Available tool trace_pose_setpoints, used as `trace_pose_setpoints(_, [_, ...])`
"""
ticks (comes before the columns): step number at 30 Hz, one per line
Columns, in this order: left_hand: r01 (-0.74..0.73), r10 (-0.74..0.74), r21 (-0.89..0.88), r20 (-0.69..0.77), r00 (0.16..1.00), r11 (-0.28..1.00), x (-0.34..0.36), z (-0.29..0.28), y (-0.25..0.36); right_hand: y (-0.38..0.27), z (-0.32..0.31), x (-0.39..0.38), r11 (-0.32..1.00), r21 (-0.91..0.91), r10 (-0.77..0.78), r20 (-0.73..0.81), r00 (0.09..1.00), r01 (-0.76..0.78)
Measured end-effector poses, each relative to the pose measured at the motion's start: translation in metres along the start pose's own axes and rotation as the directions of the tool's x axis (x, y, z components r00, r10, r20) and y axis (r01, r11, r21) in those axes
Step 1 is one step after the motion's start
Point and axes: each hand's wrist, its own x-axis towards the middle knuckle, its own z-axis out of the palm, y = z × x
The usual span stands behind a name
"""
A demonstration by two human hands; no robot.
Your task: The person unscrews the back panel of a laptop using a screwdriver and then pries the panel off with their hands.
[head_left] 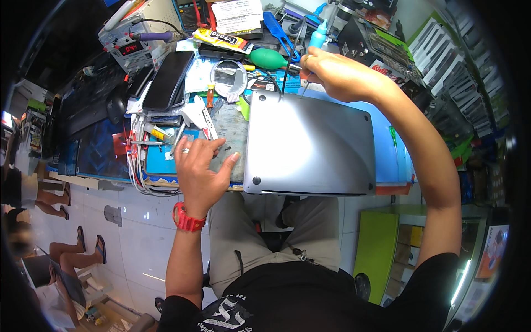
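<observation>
A grey laptop (pixel 310 145) lies upside down on the workbench, its flat bottom cover facing up. My right hand (pixel 332 74) is closed around a thin screwdriver (pixel 303 84) whose tip touches the laptop's far edge. My left hand (pixel 198 166), with a ring and a red wristwatch (pixel 187 219), rests on the bench left of the laptop. Its fingers are spread and hold nothing, and they lie close to a small white tool (pixel 200 117).
The bench's back is crowded: a black phone (pixel 168 80), a green rubber blower (pixel 267 58), a yellow glue tube (pixel 220 40), a blue-capped bottle (pixel 318 36), a power supply with red display (pixel 128 47), cables. A green cabinet (pixel 379 249) stands at right. People sit at left.
</observation>
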Motion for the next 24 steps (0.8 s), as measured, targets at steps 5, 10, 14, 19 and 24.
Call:
trace_pose_setpoints(5, [-0.01,0.01,0.002,-0.007,1.0,1.0,0.0,0.001,0.0,-0.001,-0.006,0.004,0.993,-0.075,0.099,0.106,0.989,-0.091])
trace_pose_setpoints(10, [-0.004,0.004,-0.002,0.004,1.0,1.0,0.0,0.001,0.0,-0.012,-0.009,0.006,0.979,-0.12,0.177,0.116,0.977,-0.163])
trace_pose_setpoints(14, [-0.015,0.015,0.017,0.005,1.0,1.0,0.0,0.0,0.0,-0.008,0.01,0.002,0.986,0.007,-0.158,-0.295,0.942,0.167])
trace_pose_setpoints(19, [-0.006,0.006,0.017,0.0,1.0,1.0,-0.001,0.0,-0.001,-0.022,-0.01,0.005,0.974,-0.077,0.222,0.097,0.97,-0.215])
trace_pose_setpoints(24, [-0.011,0.011,0.015,0.006,1.0,1.0,0.0,0.0,0.0,-0.026,-0.014,0.008,0.953,-0.085,0.301,0.165,0.939,-0.29])
